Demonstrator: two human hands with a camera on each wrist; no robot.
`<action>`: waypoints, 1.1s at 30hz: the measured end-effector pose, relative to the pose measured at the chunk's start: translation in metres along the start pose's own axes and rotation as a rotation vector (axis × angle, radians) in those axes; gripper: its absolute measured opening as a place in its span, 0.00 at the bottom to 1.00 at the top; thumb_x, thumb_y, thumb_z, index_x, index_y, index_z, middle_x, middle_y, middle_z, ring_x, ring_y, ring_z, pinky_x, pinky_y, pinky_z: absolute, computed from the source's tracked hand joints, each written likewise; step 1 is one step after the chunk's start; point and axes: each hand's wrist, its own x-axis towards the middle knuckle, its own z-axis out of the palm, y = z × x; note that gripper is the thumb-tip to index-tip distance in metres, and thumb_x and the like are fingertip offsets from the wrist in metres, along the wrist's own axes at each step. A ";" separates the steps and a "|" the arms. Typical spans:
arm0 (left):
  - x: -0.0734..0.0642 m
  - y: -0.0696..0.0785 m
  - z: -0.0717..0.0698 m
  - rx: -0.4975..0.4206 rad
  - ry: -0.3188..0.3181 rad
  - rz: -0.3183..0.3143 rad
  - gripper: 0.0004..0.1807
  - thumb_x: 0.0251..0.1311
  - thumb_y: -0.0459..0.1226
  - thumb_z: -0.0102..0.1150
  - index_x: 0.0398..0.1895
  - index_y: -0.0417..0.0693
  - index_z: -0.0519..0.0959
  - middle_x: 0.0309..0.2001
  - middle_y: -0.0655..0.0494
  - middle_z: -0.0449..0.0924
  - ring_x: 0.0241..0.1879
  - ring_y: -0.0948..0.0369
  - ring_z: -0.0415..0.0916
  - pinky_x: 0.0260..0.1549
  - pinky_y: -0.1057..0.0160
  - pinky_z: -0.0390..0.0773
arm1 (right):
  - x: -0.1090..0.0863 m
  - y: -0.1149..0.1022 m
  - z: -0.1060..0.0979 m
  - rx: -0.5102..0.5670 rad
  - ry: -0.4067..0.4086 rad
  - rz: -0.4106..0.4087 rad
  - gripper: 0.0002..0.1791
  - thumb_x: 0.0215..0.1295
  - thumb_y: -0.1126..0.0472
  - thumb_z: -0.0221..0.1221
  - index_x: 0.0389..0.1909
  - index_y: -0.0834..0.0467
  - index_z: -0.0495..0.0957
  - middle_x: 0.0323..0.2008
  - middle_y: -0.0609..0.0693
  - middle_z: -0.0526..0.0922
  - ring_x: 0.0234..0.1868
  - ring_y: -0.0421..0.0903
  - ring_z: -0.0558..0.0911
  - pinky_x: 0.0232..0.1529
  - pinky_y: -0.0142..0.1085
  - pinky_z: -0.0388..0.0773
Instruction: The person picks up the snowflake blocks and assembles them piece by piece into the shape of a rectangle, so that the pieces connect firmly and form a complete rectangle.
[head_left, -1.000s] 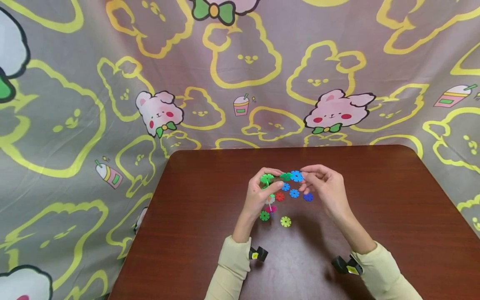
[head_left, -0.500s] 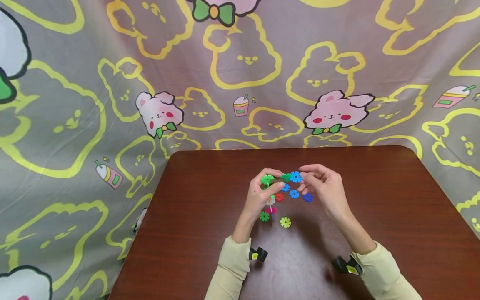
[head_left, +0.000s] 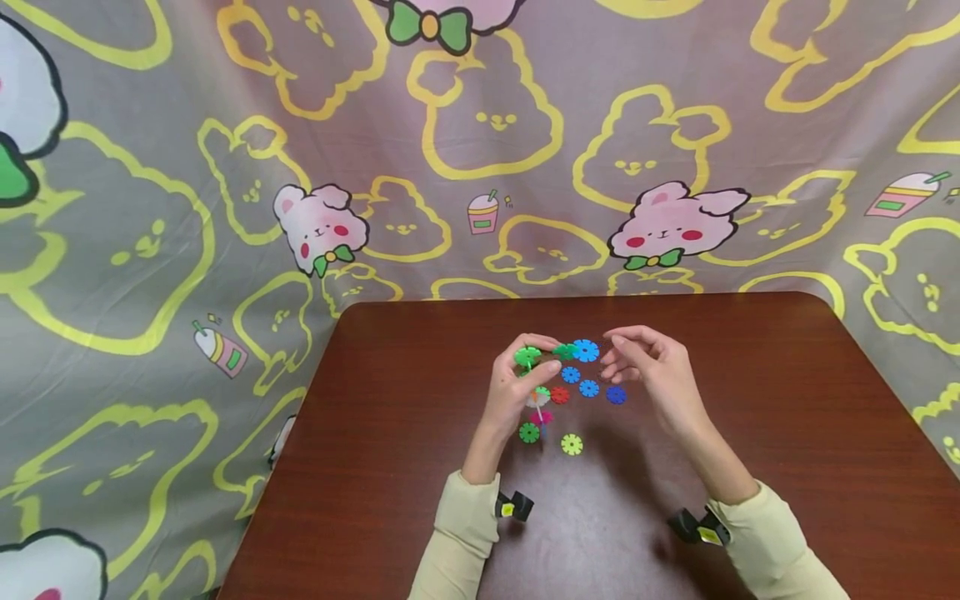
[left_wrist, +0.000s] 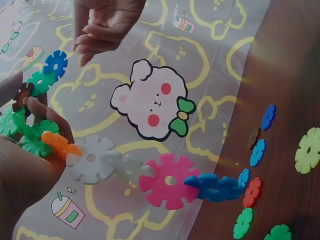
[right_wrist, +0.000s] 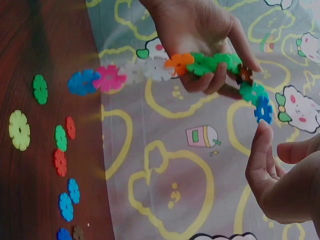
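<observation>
My left hand (head_left: 510,390) grips a chain of interlocking snowflake discs. A brown disc (left_wrist: 23,96) is between its thumb and fingers. From there the chain runs down through green, orange (left_wrist: 61,143), white and pink (left_wrist: 170,181) discs to a blue disc (left_wrist: 216,188). At its upper end, a green disc (right_wrist: 252,93) joins another blue disc (right_wrist: 263,110). My right hand (head_left: 654,368) is just right of that upper blue disc, apart from it in the head view. Its fingers are loosely bent, with nothing seen between them.
Loose discs lie on the brown table (head_left: 390,467) below the hands: a yellow one (head_left: 572,444), a green one (head_left: 528,432), a red one (head_left: 559,395) and several blue ones (head_left: 588,388). A cartoon-printed cloth (head_left: 525,267) hangs behind the table.
My right hand has let go of the upper blue disc, and a gap now shows between them. My left hand has shifted slightly left with the chain.
</observation>
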 end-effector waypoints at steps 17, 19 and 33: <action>0.001 0.004 -0.008 0.001 0.046 0.018 0.20 0.61 0.32 0.64 0.46 0.21 0.73 0.48 0.57 0.83 0.48 0.60 0.80 0.48 0.65 0.79 | 0.021 0.042 -0.037 -0.283 -0.015 0.160 0.20 0.79 0.60 0.57 0.54 0.76 0.76 0.32 0.60 0.87 0.28 0.42 0.87 0.34 0.34 0.85; 0.001 0.004 -0.009 0.000 0.046 0.014 0.20 0.61 0.32 0.64 0.47 0.21 0.73 0.48 0.57 0.83 0.47 0.60 0.80 0.48 0.65 0.79 | 0.024 0.052 -0.042 -0.330 -0.027 0.186 0.19 0.79 0.62 0.56 0.54 0.77 0.75 0.33 0.62 0.87 0.28 0.43 0.87 0.33 0.34 0.85; -0.001 0.004 -0.009 -0.036 0.056 -0.002 0.20 0.60 0.30 0.64 0.47 0.20 0.72 0.47 0.57 0.85 0.44 0.63 0.82 0.46 0.66 0.80 | 0.030 0.106 -0.061 -0.556 -0.109 0.209 0.10 0.72 0.72 0.59 0.48 0.77 0.79 0.36 0.66 0.86 0.35 0.54 0.87 0.34 0.41 0.86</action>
